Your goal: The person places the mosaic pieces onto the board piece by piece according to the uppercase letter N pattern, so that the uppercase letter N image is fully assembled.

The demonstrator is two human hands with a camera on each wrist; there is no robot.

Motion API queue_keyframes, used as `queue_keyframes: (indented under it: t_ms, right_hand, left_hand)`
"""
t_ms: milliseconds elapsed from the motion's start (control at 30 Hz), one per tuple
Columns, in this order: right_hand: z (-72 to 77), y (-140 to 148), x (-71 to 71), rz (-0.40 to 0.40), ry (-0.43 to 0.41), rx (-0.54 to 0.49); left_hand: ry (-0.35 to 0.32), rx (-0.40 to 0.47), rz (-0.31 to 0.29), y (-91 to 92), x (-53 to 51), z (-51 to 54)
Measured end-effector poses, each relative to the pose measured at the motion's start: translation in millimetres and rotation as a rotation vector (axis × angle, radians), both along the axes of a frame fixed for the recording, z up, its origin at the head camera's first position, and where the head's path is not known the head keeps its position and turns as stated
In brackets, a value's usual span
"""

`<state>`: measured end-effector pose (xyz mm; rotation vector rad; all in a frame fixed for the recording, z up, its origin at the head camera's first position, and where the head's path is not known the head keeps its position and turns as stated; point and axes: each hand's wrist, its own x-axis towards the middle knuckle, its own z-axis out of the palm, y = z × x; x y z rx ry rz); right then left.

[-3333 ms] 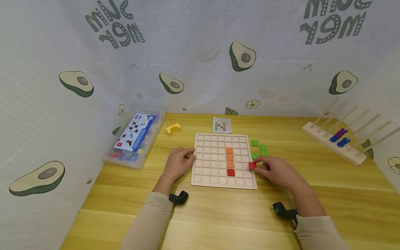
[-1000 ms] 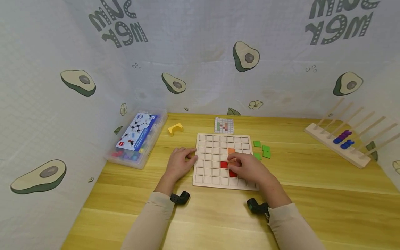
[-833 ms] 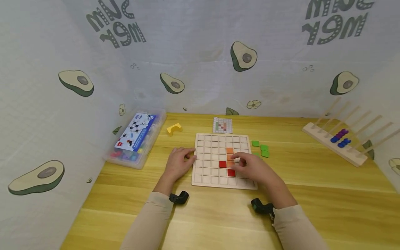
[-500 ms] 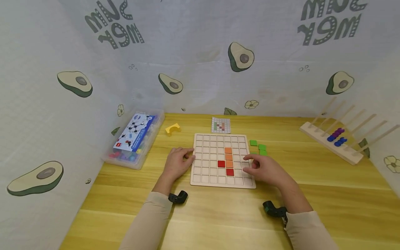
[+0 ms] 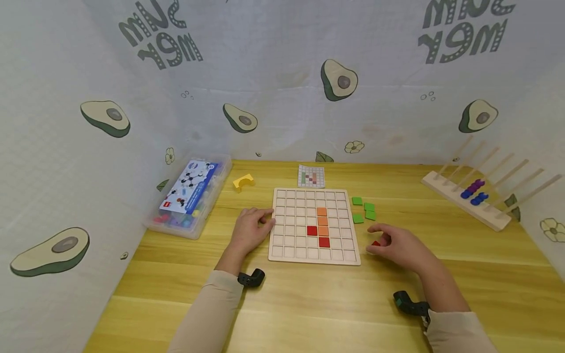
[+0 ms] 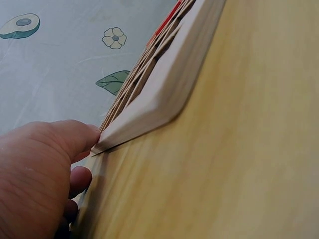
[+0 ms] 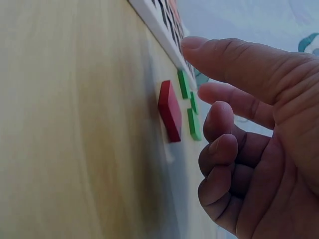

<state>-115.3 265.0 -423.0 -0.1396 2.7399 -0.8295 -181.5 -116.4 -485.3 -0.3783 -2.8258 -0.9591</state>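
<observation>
Thumb and index finger of my left hand [image 5: 248, 230] touch the left edge of a wooden grid board [image 5: 313, 262]. The left wrist view shows the thumb against the board's corner. Orange tiles [image 5: 322, 221] form a column on the grid, with one red tile [image 5: 324, 242] below and another red tile [image 5: 312, 230] to the left of the lowest orange one. Right of the board, my right hand [image 5: 399, 247] hovers around a loose red tile [image 7: 169, 112] on the table. Its thumb and index finger are apart, and nothing is held.
Several green tiles [image 5: 370, 207] lie beside the board's right edge. Behind it is a pattern card [image 5: 311, 176]. A yellow arch block [image 5: 243, 182] and a clear plastic box [image 5: 190, 191] stand at left, a pegged wooden rack [image 5: 468, 201] at far right.
My right hand carried a red tile onto the grid, released it left of the lowest orange tile, then drew back right to the loose red tile. My left hand stayed at the board's edge.
</observation>
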Motion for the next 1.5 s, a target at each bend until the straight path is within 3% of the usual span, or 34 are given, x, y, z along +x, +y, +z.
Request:
queue_keyframes:
  t_ms: [567, 1500]
  right_hand:
    - [-12.9, 17.4, 4.1, -0.021, -0.027, 0.043]
    - [-14.4, 18.3, 5.8, -0.052, -0.061, 0.022]
  left_hand:
    - [0.001, 0.008, -0.005, -0.3, -0.4, 0.5]
    - [-0.009, 0.005, 0.000, 0.3, 0.5, 1.6]
